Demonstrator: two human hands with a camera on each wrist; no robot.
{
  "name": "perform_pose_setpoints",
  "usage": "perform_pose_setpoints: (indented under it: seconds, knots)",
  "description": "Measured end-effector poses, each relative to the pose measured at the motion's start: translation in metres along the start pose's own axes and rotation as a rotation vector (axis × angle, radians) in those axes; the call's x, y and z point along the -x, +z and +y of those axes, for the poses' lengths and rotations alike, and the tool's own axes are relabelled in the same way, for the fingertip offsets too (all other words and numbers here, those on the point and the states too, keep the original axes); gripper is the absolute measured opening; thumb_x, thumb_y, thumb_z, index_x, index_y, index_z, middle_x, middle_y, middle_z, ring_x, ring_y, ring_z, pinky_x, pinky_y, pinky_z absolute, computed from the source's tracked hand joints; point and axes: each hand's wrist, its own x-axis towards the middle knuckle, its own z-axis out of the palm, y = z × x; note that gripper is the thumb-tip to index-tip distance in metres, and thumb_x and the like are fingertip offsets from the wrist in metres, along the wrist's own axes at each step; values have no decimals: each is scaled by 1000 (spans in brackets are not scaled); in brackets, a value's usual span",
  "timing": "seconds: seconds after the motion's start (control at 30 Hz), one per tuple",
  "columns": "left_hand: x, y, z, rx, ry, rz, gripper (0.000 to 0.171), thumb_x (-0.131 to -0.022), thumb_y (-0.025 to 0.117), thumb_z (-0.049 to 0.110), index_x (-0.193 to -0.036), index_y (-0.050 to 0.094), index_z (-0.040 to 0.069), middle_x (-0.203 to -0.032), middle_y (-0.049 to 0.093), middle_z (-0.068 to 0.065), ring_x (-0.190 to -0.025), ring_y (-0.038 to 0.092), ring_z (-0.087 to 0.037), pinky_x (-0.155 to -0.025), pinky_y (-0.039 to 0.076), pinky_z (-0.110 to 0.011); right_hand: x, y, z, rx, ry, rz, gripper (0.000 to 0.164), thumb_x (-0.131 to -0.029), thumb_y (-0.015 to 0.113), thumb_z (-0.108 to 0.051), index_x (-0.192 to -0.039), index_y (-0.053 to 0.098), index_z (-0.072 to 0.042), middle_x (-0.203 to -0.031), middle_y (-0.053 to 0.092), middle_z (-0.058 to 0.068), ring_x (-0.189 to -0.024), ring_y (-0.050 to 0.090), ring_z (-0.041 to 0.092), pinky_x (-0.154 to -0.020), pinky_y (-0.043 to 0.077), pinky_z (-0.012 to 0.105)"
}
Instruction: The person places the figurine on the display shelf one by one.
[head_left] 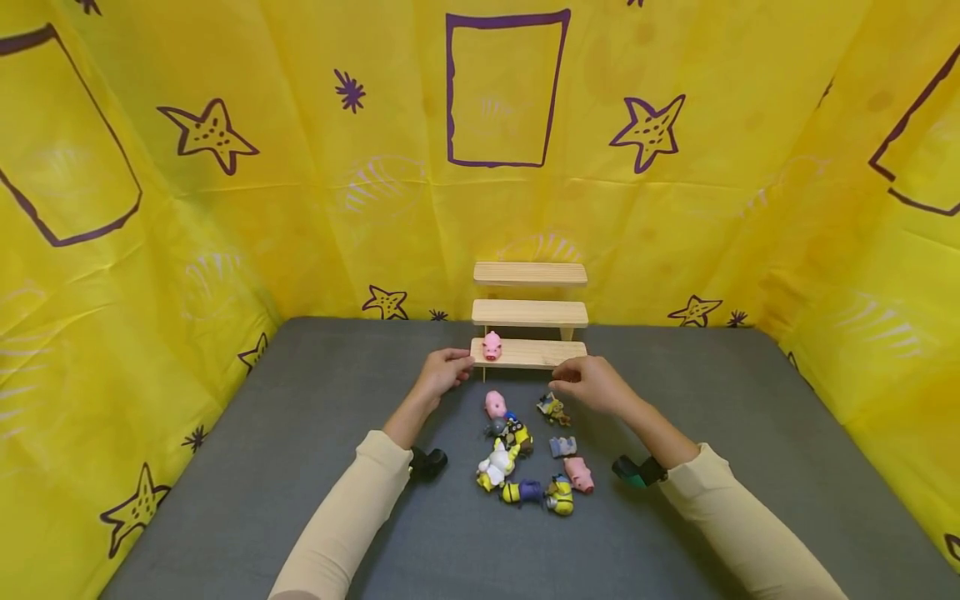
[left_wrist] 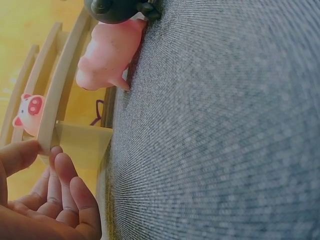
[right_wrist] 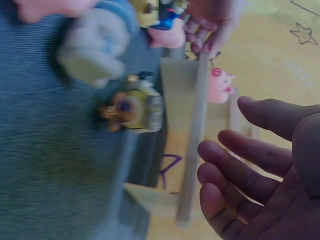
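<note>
A three-tier wooden display stand [head_left: 532,354] stands near the back of the grey surface. On the left of its lowest step sits a pink pig figure [head_left: 492,347], facing forward. My left hand [head_left: 442,375] pinches the left end of that step; in the left wrist view the thumb is on top and fingertips are beneath. By the right end, my right hand [head_left: 596,385] has loosely bent fingers; in the right wrist view nothing lies between them. A small yellow figure [head_left: 553,408] lies below it. Another pink pig [left_wrist: 110,55] is in front of the stand.
Several toy figures lie in a loose cluster, among them a white-and-yellow figure [head_left: 497,463], a pink pig [head_left: 578,474], a grey-blue figure [head_left: 562,447] and a yellow-and-blue figure [head_left: 559,495]. Yellow patterned cloth [head_left: 405,233] hangs behind and on both sides.
</note>
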Motion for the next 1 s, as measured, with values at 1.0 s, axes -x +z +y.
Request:
perform_pose_setpoints:
  seconds: [1.0]
  knots:
    - [0, -1, 0, 7, -8, -15, 32, -93, 65, 18, -121, 65, 1, -102, 71, -15, -79, 65, -18, -69, 49, -25, 23, 37, 32, -38, 119, -22, 24, -83, 74, -23, -91, 75, 0, -78, 72, 7, -68, 57, 11, -62, 46, 28]
